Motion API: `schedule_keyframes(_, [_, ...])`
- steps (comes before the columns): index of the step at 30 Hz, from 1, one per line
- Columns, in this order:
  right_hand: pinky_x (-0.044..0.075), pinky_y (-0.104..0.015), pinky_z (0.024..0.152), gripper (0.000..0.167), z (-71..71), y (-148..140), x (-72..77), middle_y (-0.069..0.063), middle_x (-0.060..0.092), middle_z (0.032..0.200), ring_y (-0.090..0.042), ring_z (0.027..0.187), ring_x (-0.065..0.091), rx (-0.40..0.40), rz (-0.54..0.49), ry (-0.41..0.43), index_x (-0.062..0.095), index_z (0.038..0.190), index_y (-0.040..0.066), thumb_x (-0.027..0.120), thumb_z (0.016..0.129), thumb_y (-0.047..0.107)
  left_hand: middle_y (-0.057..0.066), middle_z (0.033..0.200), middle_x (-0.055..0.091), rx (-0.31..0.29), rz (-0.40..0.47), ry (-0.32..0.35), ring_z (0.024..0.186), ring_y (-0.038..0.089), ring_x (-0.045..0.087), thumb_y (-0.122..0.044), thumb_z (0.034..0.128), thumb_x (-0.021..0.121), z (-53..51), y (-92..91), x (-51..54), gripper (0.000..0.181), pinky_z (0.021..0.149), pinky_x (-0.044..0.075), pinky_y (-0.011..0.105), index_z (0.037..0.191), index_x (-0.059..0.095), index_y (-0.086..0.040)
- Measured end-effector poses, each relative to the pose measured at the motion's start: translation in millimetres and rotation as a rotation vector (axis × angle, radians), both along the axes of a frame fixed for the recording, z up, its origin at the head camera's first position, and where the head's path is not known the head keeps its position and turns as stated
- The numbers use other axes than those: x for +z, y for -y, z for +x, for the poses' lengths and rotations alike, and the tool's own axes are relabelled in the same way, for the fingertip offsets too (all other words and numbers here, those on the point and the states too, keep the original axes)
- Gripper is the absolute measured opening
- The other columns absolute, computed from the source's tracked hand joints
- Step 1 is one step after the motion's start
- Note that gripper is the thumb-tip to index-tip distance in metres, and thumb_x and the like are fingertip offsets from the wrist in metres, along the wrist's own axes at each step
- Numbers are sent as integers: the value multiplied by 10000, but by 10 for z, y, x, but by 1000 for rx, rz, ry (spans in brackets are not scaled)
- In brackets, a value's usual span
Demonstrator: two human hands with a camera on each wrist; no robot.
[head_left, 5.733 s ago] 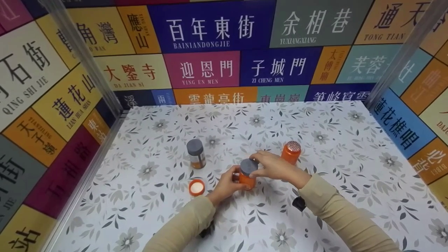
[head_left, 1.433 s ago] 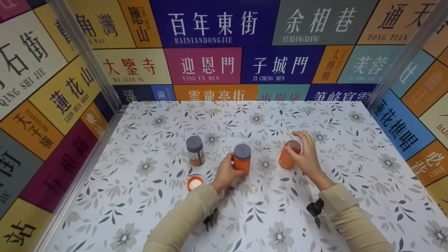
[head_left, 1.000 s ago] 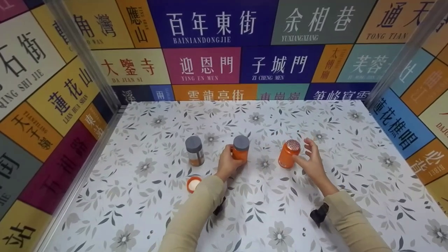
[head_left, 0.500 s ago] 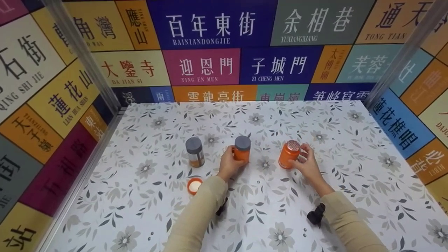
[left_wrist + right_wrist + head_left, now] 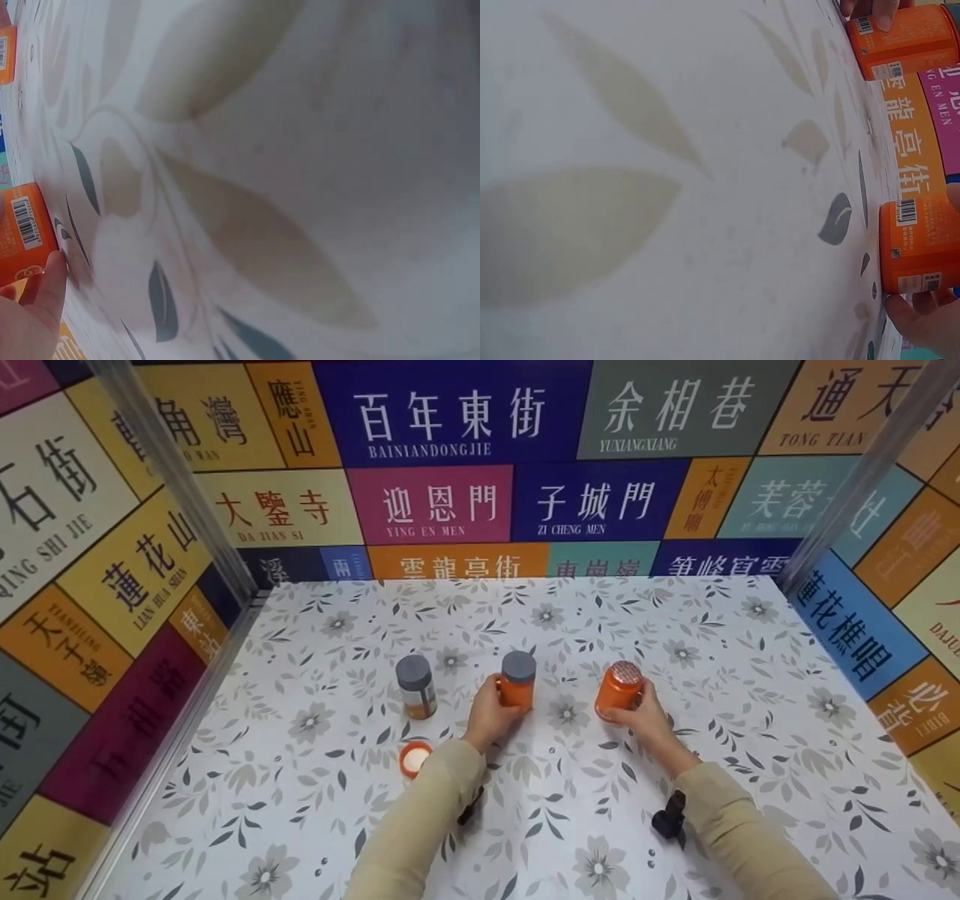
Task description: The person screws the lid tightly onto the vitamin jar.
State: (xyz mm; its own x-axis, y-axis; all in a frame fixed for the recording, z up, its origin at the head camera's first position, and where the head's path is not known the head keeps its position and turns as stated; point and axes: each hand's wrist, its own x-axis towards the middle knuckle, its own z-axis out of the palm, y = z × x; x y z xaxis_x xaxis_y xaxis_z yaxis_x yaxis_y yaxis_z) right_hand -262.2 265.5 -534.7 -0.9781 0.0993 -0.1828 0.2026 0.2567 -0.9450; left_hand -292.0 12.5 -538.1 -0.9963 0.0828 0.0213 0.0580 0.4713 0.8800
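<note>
My left hand (image 5: 493, 712) grips an orange bottle with a grey lid (image 5: 517, 679), which stands upright on the patterned tabletop. To the right, my right hand (image 5: 645, 716) holds a second orange bottle (image 5: 616, 694) low on its body, thumb in front; its top is silvery and patterned, without a grey lid. In the left wrist view, a thumb or finger lies at the base of the barcoded orange bottle (image 5: 26, 232). The right wrist view has both bottles, the nearer one (image 5: 922, 247) with my right hand's fingers (image 5: 922, 322) at its base.
Left of my left hand stands a clear jar with a grey lid (image 5: 416, 686) and orange contents low down. A round orange lid with a white inside (image 5: 415, 760) lies nearer, partly behind the left sleeve. Sign-printed walls (image 5: 465, 427) enclose the tabletop (image 5: 555, 810).
Earlier both hands were on the grey-lidded bottle. My left hand has since moved it back, slightly left. My right hand left it, reached the other bottle and now grips it.
</note>
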Motion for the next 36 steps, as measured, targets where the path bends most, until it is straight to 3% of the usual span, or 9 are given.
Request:
schedule_keyframes(5, [200,-460,1099,886,-13,-10,-14,-280,228,1437,-388,1327,246,-1,80,1,64,1405,-23,683,779,72,217,1283,479,15,-37,6,1190,314,462,-78,715,750,86,37,56,706,1017,361,391,1305,381,39])
schedule_keyframes(9, [229,-464,1086,858,-9,-62,-25,-295,271,1405,-395,1300,289,24,143,-3,108,1377,-44,699,779,124,224,1317,435,8,-89,-15,1230,319,416,-101,717,753,178,127,162,750,1044,325,388,1332,347,41])
schedule_keyframes(15, [310,-455,1043,862,-3,-141,-41,-279,318,1365,-383,1244,365,104,126,-10,138,1363,-30,724,775,204,179,1350,422,-89,-148,-38,1260,301,387,-130,767,715,334,373,350,695,1059,302,394,1353,360,-13])
schedule_keyframes(20, [355,-445,1004,874,3,-138,-36,-263,357,1348,-369,1215,410,149,137,-26,161,1363,-4,720,775,320,154,1318,463,-169,-215,-118,1227,304,422,-172,797,699,469,606,455,619,1033,331,417,1322,411,-19])
schedule_keyframes(25, [350,-464,1004,840,-15,-127,-55,-265,366,1358,-370,1231,396,150,183,-62,205,1350,4,718,774,334,181,1215,527,-206,-254,-201,1142,334,482,-130,793,695,604,847,441,503,961,396,440,1231,487,4])
schedule_keyframes(30, [290,-492,1047,829,-5,-117,-52,-268,324,1399,-385,1288,326,139,169,-67,228,1341,-1,740,756,286,195,1183,540,-210,-282,-166,1087,350,511,-95,767,702,743,1049,346,453,912,426,449,1175,532,1])
schedule_keyframes(36, [369,-478,990,857,77,-90,-42,-259,381,1343,-390,1194,440,163,214,-40,233,1350,13,742,745,342,166,998,578,-156,-344,-175,780,255,536,-82,702,724,801,1211,236,456,713,446,387,1128,571,-31])
